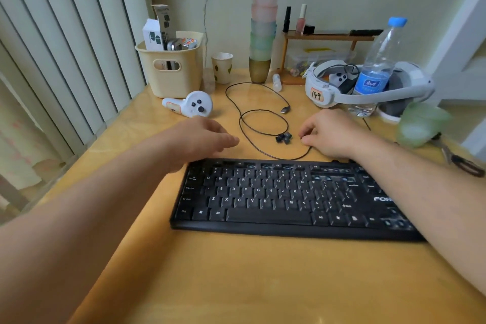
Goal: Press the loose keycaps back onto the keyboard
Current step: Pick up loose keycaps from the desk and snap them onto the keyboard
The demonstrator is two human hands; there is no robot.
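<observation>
A black keyboard point(289, 197) lies on the yellow desk point(236, 284), angled slightly, with several gaps in its top rows where caps are missing. Just behind it, inside a loop of the black cable point(244, 126), sits a small heap of loose keycaps point(283, 137) (dark, clustered together, touching one another).

The left hand point(200, 139) hovers above the desk near the keyboard's far left corner, palm down, fingers loosely extended and its grip released, holding nothing. The right hand point(331, 133) rests on the desk just right of the keycaps, fingers curled toward the thumb; whether that grip is pinching a cap I cannot tell, since the fingertips hide it.

Farther back stand a white controller point(192, 105), a cream basket point(171, 71), a stack of cups point(263, 23), a headset point(368, 87) and a water bottle point(378, 60).
</observation>
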